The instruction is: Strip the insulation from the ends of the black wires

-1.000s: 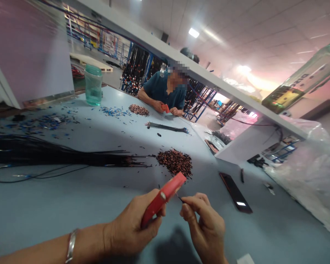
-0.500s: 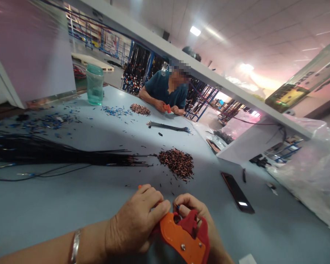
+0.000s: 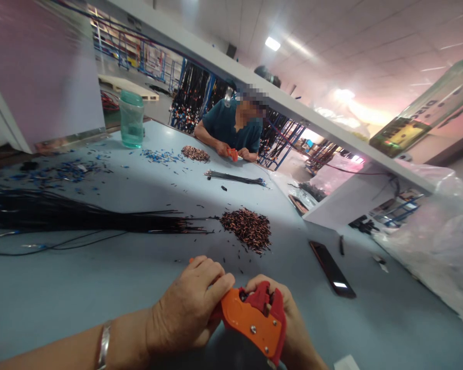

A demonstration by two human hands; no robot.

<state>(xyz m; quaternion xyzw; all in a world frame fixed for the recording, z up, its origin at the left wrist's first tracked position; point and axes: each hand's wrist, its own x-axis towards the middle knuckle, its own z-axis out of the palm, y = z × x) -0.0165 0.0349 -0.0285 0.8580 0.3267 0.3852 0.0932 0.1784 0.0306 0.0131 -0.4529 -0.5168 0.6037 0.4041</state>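
Note:
My left hand (image 3: 191, 308) is wrapped round the handles of an orange and red hand tool (image 3: 250, 321) at the bottom centre. Behind the tool's red jaws is my right hand (image 3: 289, 313), its fingers bent and largely covered by the tool; what they hold, if anything, is hidden. Beyond my hands lies a heap of small copper-coloured and black pieces (image 3: 247, 229). A long bundle of black wires (image 3: 100, 218) stretches from the left edge, its ends close to that heap.
A phone (image 3: 332, 270) lies right of my hands. Loose blue-tipped pieces (image 3: 67, 172) and a green bottle (image 3: 131, 121) are at the back left. Across the table, a person (image 3: 233, 126) holds an orange tool near a smaller wire bundle (image 3: 235, 178). Plastic sheeting (image 3: 435, 246) covers the right side.
The tool has tilted and shifted slightly up and left, and its jaws now cover more of my right fingers. A small blue tip seen between those fingers is now out of sight.

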